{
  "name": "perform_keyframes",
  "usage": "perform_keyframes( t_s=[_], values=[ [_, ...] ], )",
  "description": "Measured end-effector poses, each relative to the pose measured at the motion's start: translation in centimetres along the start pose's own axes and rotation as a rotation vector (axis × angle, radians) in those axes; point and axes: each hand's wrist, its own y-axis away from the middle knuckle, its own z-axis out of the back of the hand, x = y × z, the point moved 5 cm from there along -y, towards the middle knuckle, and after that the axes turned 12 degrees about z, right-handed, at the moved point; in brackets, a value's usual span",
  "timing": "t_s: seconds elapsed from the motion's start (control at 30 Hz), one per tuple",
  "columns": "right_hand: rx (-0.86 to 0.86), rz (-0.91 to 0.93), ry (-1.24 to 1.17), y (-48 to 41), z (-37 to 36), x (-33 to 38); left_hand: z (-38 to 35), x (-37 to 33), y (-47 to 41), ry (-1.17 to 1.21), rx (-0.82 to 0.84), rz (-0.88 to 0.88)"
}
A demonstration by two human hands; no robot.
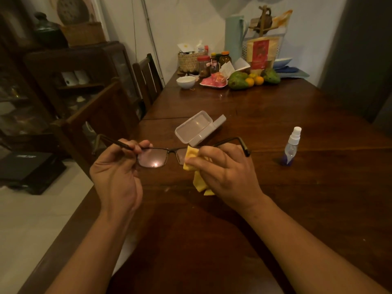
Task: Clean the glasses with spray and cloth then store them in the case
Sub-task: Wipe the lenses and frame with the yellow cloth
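Dark-framed glasses [153,159] are held above the wooden table [297,187] with both arms unfolded. My left hand [115,175] grips the left temple near the hinge. My right hand [224,170] pinches a yellow cloth [199,181] around the right lens, which is mostly hidden by cloth and fingers. The left lens is bare and reflects a small light. Behind the glasses a translucent plastic case [196,128] lies open on the table. A small clear spray bottle [291,146] with a white nozzle stands upright to the right, apart from both hands.
At the table's far end stand a white bowl [185,81], jars, a woven basket [189,61], a plate, mangoes and oranges [250,80]. Wooden chairs [99,115] line the left side, with a dark cabinet behind them.
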Motion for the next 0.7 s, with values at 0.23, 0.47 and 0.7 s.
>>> perform_keyframes(
  t_s=[0.23, 0.47, 0.7],
  values=[
    [-0.192, -0.566, -0.493, 0.6, -0.4, -1.2, -0.2, -0.3, -0.1, -0.051, 0.015, -0.108],
    [-0.251, -1.321, -1.512, 1.3, -3.3, -0.1, 0.5, -0.1, -0.4, -0.077, 0.017, -0.129],
    [-0.259, -1.329, -2.044, 0.0, -2.9, 1.7, -0.4, -0.3, 0.3, -0.107, 0.016, -0.105]
  ],
)
